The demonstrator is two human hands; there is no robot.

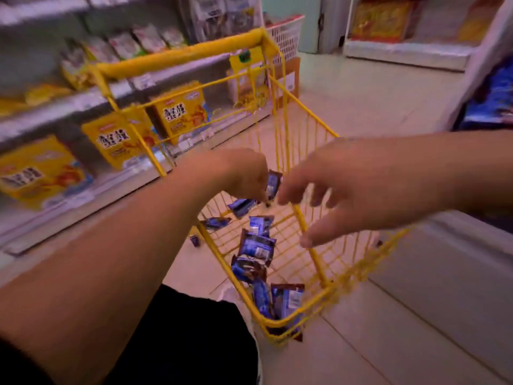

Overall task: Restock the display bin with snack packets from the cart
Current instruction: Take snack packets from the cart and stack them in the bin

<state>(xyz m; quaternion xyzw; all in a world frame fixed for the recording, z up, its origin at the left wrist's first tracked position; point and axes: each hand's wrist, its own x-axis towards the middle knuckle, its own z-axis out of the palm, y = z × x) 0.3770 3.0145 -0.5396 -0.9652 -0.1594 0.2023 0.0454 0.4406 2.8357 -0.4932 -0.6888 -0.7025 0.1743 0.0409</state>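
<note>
Fingers [294, 194] of right hand [358, 184] spread and loosely bent, gripping nothing, hanging over the yellow wire cart [319, 262] w/ thumb lower down near the cart's right rim. Left hand [244, 176] curled downward, fingertips pinching one dark blue snack packet [273, 184] that sticks out to the right of the knuckles, above the cart basket; right fingertips just beside that packet, contact hard to tell through blur. More blue packets [256, 245] scattered on the cart's wire floor, mostly along its left side and near corner: one at approx. centre-left, a couple overlapping below it, two more [286, 300] standing against the near corner. Another small blue packet [195, 240] lying on the floor just outside the cart's left edge. Cart handle [180, 56], padded yellow, at far end, w/ a yellow tag hanging by it. Shelving on left stocked w/ yellow snack boxes [119, 140] bearing bold black characters, several in a row, plus blurred bags on upper shelf. White plastic basket [286, 37] beyond the cart handle. Blue-packaged goods [494, 101] in a unit at far right, partly cut off by frame edge; whether that is the display bin, can't tell. Pale tiled floor [374, 343] all round. Dark trouser leg [188, 337] at bottom centre, beside the cart's near corner. Both forearms bare, reaching in from lower left and right edge.
</note>
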